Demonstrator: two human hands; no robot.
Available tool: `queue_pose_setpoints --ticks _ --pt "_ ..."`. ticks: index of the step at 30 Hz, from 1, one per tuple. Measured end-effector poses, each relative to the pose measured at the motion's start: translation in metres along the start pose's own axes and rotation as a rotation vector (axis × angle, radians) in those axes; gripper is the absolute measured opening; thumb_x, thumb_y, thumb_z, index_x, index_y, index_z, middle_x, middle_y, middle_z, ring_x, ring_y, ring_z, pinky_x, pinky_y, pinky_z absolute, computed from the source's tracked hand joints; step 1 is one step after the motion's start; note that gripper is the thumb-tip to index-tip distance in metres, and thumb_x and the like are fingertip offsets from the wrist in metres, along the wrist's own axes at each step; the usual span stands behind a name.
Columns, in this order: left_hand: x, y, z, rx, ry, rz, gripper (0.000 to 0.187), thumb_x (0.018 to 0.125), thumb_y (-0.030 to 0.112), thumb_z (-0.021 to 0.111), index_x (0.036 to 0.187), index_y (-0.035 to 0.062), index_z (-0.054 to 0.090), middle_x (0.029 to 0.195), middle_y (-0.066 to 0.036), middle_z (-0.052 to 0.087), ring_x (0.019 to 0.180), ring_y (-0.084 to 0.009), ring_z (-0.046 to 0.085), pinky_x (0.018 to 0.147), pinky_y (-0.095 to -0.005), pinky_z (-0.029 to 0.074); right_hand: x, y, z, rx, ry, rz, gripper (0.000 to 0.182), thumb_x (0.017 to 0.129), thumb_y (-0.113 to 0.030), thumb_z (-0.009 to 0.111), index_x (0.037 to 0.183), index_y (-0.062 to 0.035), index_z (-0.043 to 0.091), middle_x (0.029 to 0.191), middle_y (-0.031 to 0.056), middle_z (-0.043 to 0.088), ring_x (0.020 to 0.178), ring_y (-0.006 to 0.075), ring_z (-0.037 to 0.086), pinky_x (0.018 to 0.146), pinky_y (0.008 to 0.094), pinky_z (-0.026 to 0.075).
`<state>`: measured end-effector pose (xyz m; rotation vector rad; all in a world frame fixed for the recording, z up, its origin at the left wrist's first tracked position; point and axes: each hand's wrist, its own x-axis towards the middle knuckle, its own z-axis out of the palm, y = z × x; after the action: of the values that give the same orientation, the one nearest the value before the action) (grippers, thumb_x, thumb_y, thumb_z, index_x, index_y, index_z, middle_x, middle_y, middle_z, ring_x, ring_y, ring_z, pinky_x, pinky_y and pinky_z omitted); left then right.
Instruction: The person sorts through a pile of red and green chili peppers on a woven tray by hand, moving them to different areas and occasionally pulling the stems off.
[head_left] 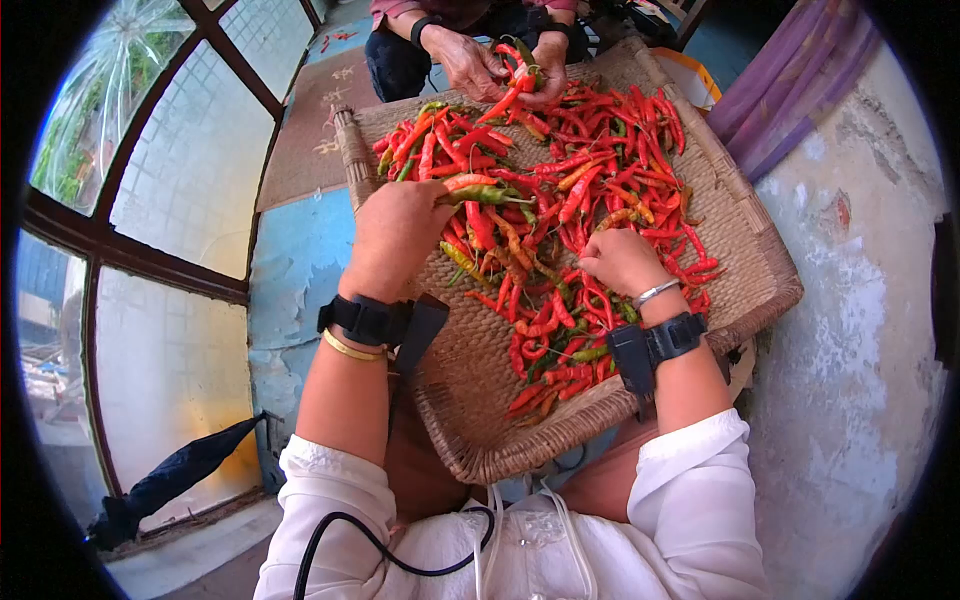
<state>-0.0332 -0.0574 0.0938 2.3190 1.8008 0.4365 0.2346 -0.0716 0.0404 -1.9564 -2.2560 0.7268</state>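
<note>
A heap of red chili peppers (560,205), with a few green and orange ones mixed in, lies on a woven tray (455,380) across my lap. My left hand (392,232) is closed around a small bunch of chili peppers (485,193), green and orange-red, which points to the right over the heap. Over the right part of the pile, my right hand (625,262) has its fingers pinched down against the peppers. What its fingertips hold, if anything, is hidden beneath them.
Across the tray, another person's hands (490,72) hold several chili peppers. A framed window (190,200) runs along the left, with a dark folded umbrella (175,475) below it. On the right are a rough wall (830,330) and a purple curtain (785,75).
</note>
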Motion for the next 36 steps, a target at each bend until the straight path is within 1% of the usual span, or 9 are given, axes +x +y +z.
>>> queue_pose_setpoints --ticks 7,9,16,18,21,25,27,30,36 --pt "-0.001 0.006 0.014 -0.146 0.095 0.237 0.022 0.073 0.019 0.061 0.091 0.0069 0.063 0.08 -0.013 0.062 0.08 -0.0312 0.059 0.069 -0.0401 0.047 0.007 0.0 0.011 -0.279 -0.108 0.138 0.031 0.071 -0.034 0.062 0.08 -0.0045 0.065 0.086 0.0183 0.062 0.083 0.0329 0.06 0.072 0.0423 0.048" --pt "-0.003 0.021 0.013 -0.336 -0.127 0.286 0.026 0.071 0.014 0.064 0.094 0.0028 0.061 0.085 -0.016 0.061 0.081 -0.0322 0.058 0.071 -0.0373 0.047 0.007 -0.001 0.008 -0.281 -0.097 0.12 0.03 0.071 -0.033 0.061 0.079 -0.0042 0.065 0.085 0.0186 0.062 0.082 0.033 0.06 0.072 0.0416 0.048" --pt "-0.001 0.055 0.034 -0.48 -0.059 0.457 0.029 0.071 0.008 0.063 0.099 0.0027 0.059 0.087 -0.014 0.06 0.082 -0.03 0.058 0.071 -0.0352 0.047 -0.007 -0.013 -0.023 0.364 -0.086 -0.042 0.027 0.076 -0.025 0.06 0.067 0.0007 0.056 0.058 0.0087 0.055 0.052 0.0189 0.055 0.051 0.0342 0.044" --pt "0.0 0.056 0.039 -0.499 0.025 0.502 0.028 0.071 0.008 0.063 0.098 0.0025 0.059 0.086 -0.014 0.06 0.082 -0.0297 0.058 0.071 -0.035 0.047 -0.021 -0.033 -0.036 0.626 -0.261 -0.05 0.02 0.082 -0.016 0.055 0.066 -0.0043 0.054 0.056 -0.0009 0.052 0.048 0.0043 0.048 0.045 0.0185 0.037" --pt "0.004 0.056 0.041 -0.453 -0.066 0.603 0.027 0.071 0.008 0.063 0.096 0.0034 0.059 0.082 -0.013 0.061 0.076 -0.0322 0.058 0.068 -0.0352 0.047 -0.023 -0.028 -0.036 0.858 -0.333 -0.155 0.02 0.083 -0.021 0.056 0.074 -0.0031 0.058 0.059 -0.0004 0.054 0.047 0.0056 0.047 0.044 0.0185 0.038" --pt "0.005 0.049 0.031 -0.481 -0.242 0.302 0.019 0.077 0.01 0.062 0.093 0.0027 0.059 0.073 -0.004 0.059 0.062 -0.0187 0.056 0.057 -0.0291 0.045 -0.016 -0.019 -0.032 1.298 -0.106 -0.135 0.022 0.086 -0.023 0.052 0.079 -0.0048 0.06 0.06 0.0004 0.054 0.048 0.0045 0.047 0.044 0.0174 0.038" --pt "0.007 0.041 0.028 -0.612 -0.215 0.16 0.016 0.08 0.012 0.061 0.093 0.0031 0.06 0.07 0.0 0.058 0.058 -0.0117 0.054 0.053 -0.0253 0.043 -0.009 -0.013 -0.026 1.241 -0.064 -0.085 0.027 0.085 -0.027 0.052 0.079 -0.0027 0.06 0.062 0.0015 0.056 0.051 0.007 0.051 0.047 0.0212 0.042" --pt "0.012 0.031 0.028 -1.049 -0.137 -0.158 0.018 0.087 0.013 0.053 0.104 0.0077 0.058 0.077 0.005 0.056 0.056 0.0002 0.045 0.049 -0.0152 0.036 -0.002 -0.015 -0.004 0.389 -0.01 -0.174 0.023 0.077 -0.026 0.059 0.081 -0.0039 0.063 0.072 0.0103 0.062 0.066 0.026 0.06 0.063 0.0358 0.047" --pt "0.022 0.021 0.034 -1.305 0.142 -0.286 0.045 0.083 0.016 0.059 0.119 -0.0041 0.042 0.097 -0.007 0.056 0.062 -0.0087 0.053 0.051 -0.0216 0.042 -0.004 -0.02 0.016 0.009 -0.322 -0.315 0.021 0.073 -0.022 0.063 0.084 -0.0034 0.064 0.086 0.011 0.056 0.087 0.0284 0.054 0.075 0.0363 0.043"
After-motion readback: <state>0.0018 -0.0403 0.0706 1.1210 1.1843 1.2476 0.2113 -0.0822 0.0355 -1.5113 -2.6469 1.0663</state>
